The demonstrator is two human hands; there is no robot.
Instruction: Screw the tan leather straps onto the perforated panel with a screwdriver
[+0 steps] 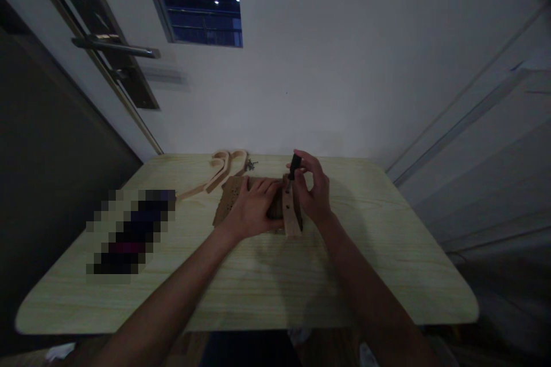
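The brown wooden piece (227, 202) lies on the table (387, 275) under my left fingers (261, 186), which are spread wide across its top, the thumb along the near side. My right fingers (310, 159) hold the black handle of a screwdriver (295, 164), pinched between thumb and fingertips. Its shaft points down to the far part of a pale strip (291, 221), just right of my left fingers; whether the tip sits in a screw I cannot tell.

To do this well, I'd judge, I should line the shaft up with the hole, press straight down, turn in short, even twists and brace the piece firmly against slipping.

The strip looks smooth and straight, with dark round holes; the brown piece is darker and grained, dotted with small marks, its left edge uneven. Beyond my left fingers lie hook-shaped pale wooden parts (218, 171) and a small heap of metallic screws (250, 166).
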